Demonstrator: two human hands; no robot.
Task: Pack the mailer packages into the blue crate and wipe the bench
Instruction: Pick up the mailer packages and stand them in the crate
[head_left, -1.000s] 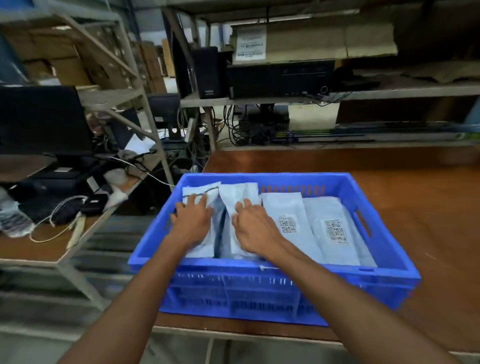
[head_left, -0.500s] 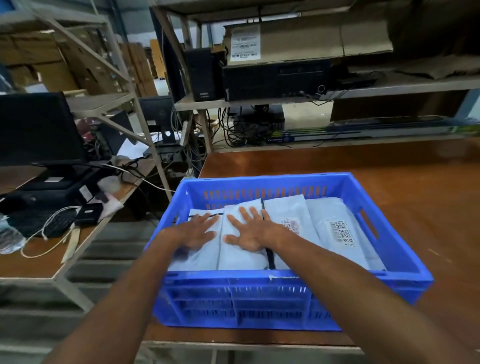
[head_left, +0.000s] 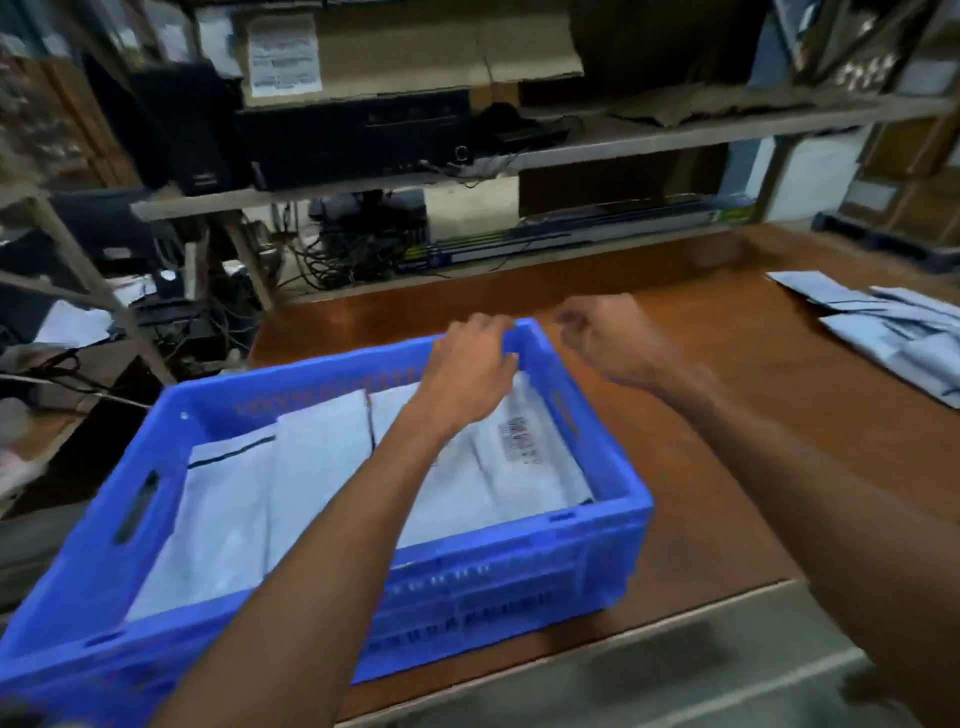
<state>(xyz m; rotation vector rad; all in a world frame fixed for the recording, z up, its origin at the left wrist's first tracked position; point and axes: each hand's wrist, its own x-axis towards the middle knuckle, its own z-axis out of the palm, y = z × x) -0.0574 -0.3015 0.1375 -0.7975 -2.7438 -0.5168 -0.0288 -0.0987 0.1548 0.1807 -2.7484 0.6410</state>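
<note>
While the left hand (head_left: 470, 366) reaches across the blue crate (head_left: 498, 587), its fingers (head_left: 485, 327) are bent down at the crate's far right corner, right at the rim; blur hides whether they grip the rim or only touch it. Beneath that palm and back toward the wrist, the pale mailer packages (head_left: 322, 467) lie flat and side by side inside the crate, covering its floor, one showing a barcode label (head_left: 519, 441) just nearer than the thumb. Just to the right of those fingers, past the crate's right wall, the right hand (head_left: 605, 338) hangs over the brown bench (head_left: 701, 467), smeared by motion; its fingers (head_left: 571, 317) look loosely curled and nothing shows in them. Well to the right of the right hand's fingers, a pile of mailers (head_left: 893, 332) lies on the bench, apart from both hands
</note>
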